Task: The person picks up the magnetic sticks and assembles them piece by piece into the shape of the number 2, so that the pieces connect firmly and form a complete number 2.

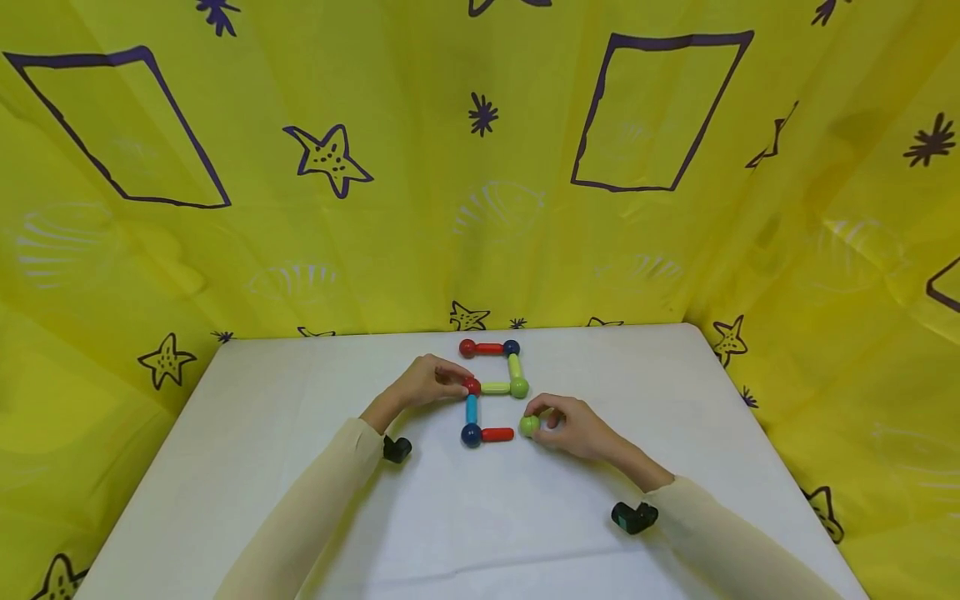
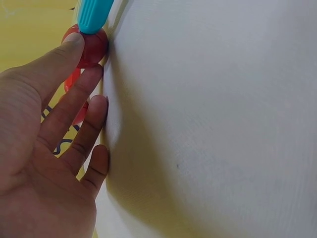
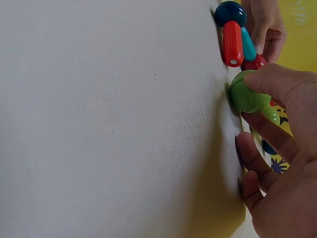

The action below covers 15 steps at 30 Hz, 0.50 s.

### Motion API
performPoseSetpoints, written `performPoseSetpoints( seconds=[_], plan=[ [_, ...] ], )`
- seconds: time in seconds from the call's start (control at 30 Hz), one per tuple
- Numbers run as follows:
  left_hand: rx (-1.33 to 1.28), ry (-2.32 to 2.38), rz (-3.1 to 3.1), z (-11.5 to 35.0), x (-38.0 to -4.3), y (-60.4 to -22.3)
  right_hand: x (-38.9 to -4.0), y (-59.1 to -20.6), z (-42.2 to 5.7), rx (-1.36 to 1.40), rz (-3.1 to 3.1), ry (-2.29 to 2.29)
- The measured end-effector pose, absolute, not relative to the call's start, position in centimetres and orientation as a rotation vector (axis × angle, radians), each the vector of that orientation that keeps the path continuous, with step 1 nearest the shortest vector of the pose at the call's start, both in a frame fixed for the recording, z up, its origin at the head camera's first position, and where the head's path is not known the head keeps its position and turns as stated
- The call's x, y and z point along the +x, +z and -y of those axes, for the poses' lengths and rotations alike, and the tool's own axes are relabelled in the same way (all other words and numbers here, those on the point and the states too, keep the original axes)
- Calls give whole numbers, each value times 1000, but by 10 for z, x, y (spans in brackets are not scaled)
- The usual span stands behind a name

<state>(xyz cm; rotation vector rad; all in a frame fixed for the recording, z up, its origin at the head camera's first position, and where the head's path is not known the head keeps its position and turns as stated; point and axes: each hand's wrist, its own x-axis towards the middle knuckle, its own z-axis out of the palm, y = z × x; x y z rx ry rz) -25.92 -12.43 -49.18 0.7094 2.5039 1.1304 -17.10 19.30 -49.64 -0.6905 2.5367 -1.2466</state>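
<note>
A zigzag of coloured balls and rods lies on the white table. My left hand (image 1: 429, 382) pinches its middle red ball (image 2: 94, 48) between thumb and index finger. From that ball a light-green rod (image 1: 495, 388) runs right to a green ball (image 1: 519, 387), and a light-blue rod (image 1: 472, 410) runs down to a dark blue ball (image 1: 471, 435). A red rod (image 1: 497, 434) extends right from the blue ball, its far end bare. My right hand (image 1: 576, 427) pinches a loose green ball (image 3: 246, 94), a small gap away from that end.
Along the back, a red ball (image 1: 467, 348), a red rod (image 1: 490, 349) and a dark blue ball (image 1: 511, 348) form the top row. A green rod (image 1: 514, 367) links down from it. Yellow patterned cloth (image 1: 420, 250) rises behind and beside the white table (image 1: 300, 483).
</note>
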Motion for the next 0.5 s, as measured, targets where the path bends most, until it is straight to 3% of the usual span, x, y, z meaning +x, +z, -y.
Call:
performPoseSetpoints(
  seconds=[0.5],
  plan=[
    [748,1109,-2543,124,-256,-480,-172,-495,-195,-729,-2501,-1259]
  ],
)
